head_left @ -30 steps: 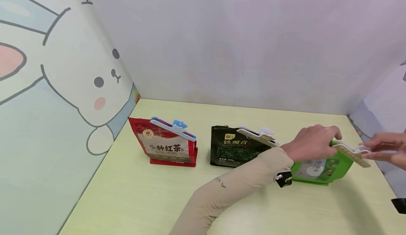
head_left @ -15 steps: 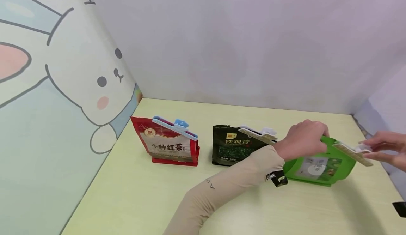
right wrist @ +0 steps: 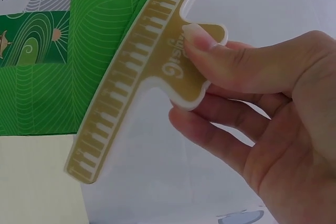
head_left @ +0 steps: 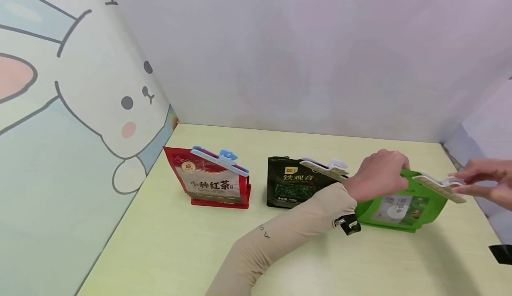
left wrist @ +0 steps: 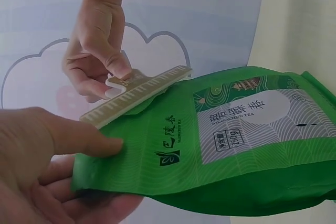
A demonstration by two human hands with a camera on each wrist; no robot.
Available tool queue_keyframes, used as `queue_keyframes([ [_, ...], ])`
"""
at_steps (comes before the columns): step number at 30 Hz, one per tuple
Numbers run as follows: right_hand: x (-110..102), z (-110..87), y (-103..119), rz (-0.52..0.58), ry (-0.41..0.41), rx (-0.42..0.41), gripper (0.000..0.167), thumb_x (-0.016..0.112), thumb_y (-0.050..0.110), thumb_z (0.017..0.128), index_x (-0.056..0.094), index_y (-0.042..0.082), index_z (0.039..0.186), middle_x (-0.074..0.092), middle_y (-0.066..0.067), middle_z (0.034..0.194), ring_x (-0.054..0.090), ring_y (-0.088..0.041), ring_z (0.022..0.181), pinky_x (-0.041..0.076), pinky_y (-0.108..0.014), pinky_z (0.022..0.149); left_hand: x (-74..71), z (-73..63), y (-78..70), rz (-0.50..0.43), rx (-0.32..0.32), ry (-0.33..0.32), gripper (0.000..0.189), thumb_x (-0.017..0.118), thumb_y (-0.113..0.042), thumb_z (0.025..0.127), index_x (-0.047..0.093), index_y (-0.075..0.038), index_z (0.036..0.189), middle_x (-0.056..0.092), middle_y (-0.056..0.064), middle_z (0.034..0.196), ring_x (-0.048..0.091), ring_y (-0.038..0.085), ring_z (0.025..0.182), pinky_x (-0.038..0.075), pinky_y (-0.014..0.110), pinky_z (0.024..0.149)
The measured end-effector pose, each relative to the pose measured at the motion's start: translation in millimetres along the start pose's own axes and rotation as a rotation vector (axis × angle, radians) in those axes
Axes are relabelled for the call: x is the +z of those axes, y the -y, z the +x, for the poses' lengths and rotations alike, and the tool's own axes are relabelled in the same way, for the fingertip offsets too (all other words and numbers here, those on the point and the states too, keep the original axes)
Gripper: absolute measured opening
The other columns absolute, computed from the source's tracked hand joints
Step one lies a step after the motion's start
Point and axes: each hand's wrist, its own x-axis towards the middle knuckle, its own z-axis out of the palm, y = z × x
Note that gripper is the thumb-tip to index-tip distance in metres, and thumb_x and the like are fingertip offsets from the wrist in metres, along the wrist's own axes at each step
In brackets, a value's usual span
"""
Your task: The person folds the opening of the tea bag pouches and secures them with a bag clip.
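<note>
A green tea bag [head_left: 404, 209] stands on the table at the right, tilted. My left hand [head_left: 378, 176] grips its top edge; the left wrist view shows the thumb [left wrist: 89, 139] on the front and the other fingers beneath. My right hand [head_left: 488, 180] pinches the handle of a long white-and-gold bag clip [right wrist: 128, 80], printed with piano keys. The clip lies slantwise across the bag's top right corner, with some green film along its bar. How far the clip's jaws stand apart cannot be told.
A red tea bag [head_left: 212, 185] with a blue clip [head_left: 220, 160] stands at the left. In the middle is a black tea bag [head_left: 290, 187] with a white clip [head_left: 326, 168], partly behind my left arm. A wall [head_left: 304, 56] bounds the table's back.
My left hand has slid left along the bag's top edge, away from the clip. My right hand has lately moved slightly left with the clip, further over the bag's corner.
</note>
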Motion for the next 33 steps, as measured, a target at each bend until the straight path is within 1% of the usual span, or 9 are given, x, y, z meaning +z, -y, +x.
queue_keyframes([
  [5, 1.9, -0.2, -0.1, -0.051, 0.028, 0.029, 0.036, 0.082, -0.014, 0.055, 0.069, 0.008, 0.081, 0.061, 0.011, 0.074, 0.057, 0.002, 0.063, 0.043, -0.006, 0.06, 1.9, -5.8, 5.6, -0.03, 0.012, -0.049, 0.03, 0.066, -0.019, 0.085, 0.042, -0.017, 0.067, 0.039, -0.009, 0.06, 0.033, 0.002, 0.046, 0.024, 0.017, 0.042],
  [10, 5.1, -0.7, -0.9, -0.01, -0.027, 0.047, 0.04, 0.078, -0.022, 0.052, 0.069, 0.005, 0.08, 0.061, 0.01, 0.075, 0.056, 0.003, 0.064, 0.042, -0.006, 0.061, -2.0, -10.6, 10.9, -0.083, 0.033, -0.075, 0.014, 0.064, -0.017, 0.085, 0.054, -0.021, 0.077, 0.05, -0.014, 0.07, 0.043, -0.001, 0.052, 0.031, 0.015, 0.046],
  [14, 6.0, -1.0, -1.4, -0.009, -0.028, 0.022, 0.029, 0.082, -0.01, 0.06, 0.07, 0.007, 0.08, 0.062, 0.014, 0.077, 0.056, 0.006, 0.066, 0.042, -0.005, 0.06, -4.0, -12.4, 13.9, -0.125, 0.051, -0.078, 0.009, 0.061, -0.014, 0.087, 0.06, -0.023, 0.087, 0.054, -0.018, 0.079, 0.049, -0.003, 0.057, 0.035, 0.012, 0.051],
  [16, 6.6, -0.4, -0.5, -0.002, -0.032, 0.013, 0.029, 0.082, -0.01, 0.06, 0.071, 0.009, 0.079, 0.062, 0.014, 0.077, 0.056, 0.006, 0.065, 0.043, -0.005, 0.06, -4.1, -13.2, 15.2, -0.138, 0.066, -0.079, 0.011, 0.06, -0.012, 0.088, 0.061, -0.023, 0.089, 0.054, -0.018, 0.08, 0.049, -0.003, 0.057, 0.035, 0.012, 0.052],
  [19, 6.8, 1.0, 0.6, -0.015, -0.028, 0.008, 0.03, 0.082, -0.011, 0.06, 0.071, 0.009, 0.079, 0.062, 0.014, 0.077, 0.056, 0.006, 0.065, 0.042, -0.005, 0.061, -3.8, -14.3, 16.7, -0.147, 0.085, -0.082, 0.013, 0.058, -0.01, 0.089, 0.062, -0.022, 0.089, 0.054, -0.017, 0.08, 0.048, -0.002, 0.056, 0.034, 0.011, 0.052],
  [24, 6.6, 3.3, 2.1, -0.115, 0.0, 0.008, 0.027, 0.082, -0.008, 0.063, 0.071, 0.009, 0.08, 0.06, 0.013, 0.074, 0.055, 0.007, 0.065, 0.042, -0.005, 0.06, -2.4, -15.2, 17.7, -0.148, 0.104, -0.097, 0.014, 0.057, -0.009, 0.09, 0.061, -0.022, 0.085, 0.054, -0.017, 0.078, 0.047, -0.002, 0.057, 0.033, 0.011, 0.052],
  [26, 6.3, 3.8, 2.0, -0.151, 0.003, -0.019, 0.027, 0.082, -0.007, 0.061, 0.07, 0.009, 0.08, 0.06, 0.014, 0.074, 0.055, 0.007, 0.065, 0.042, -0.005, 0.06, -1.8, -15.4, 18.1, -0.148, 0.116, -0.102, 0.015, 0.057, -0.009, 0.09, 0.06, -0.021, 0.083, 0.053, -0.016, 0.077, 0.047, -0.002, 0.059, 0.033, 0.011, 0.052],
  [29, 6.5, 4.2, 1.9, -0.138, -0.014, -0.04, 0.031, 0.083, -0.011, 0.057, 0.07, 0.008, 0.078, 0.06, 0.014, 0.074, 0.055, 0.007, 0.064, 0.042, -0.005, 0.059, -1.3, -15.7, 19.0, -0.141, 0.132, -0.105, 0.016, 0.056, -0.007, 0.089, 0.06, -0.021, 0.082, 0.053, -0.016, 0.075, 0.046, -0.002, 0.059, 0.032, 0.01, 0.053],
  [33, 7.1, 6.1, 1.9, -0.1, -0.036, -0.076, 0.03, 0.085, -0.007, 0.055, 0.071, 0.009, 0.076, 0.061, 0.014, 0.074, 0.055, 0.008, 0.063, 0.043, -0.005, 0.059, -1.8, -15.4, 20.0, -0.121, 0.149, -0.11, 0.018, 0.055, -0.006, 0.089, 0.061, -0.021, 0.082, 0.053, -0.015, 0.073, 0.045, -0.002, 0.058, 0.031, 0.01, 0.053],
])
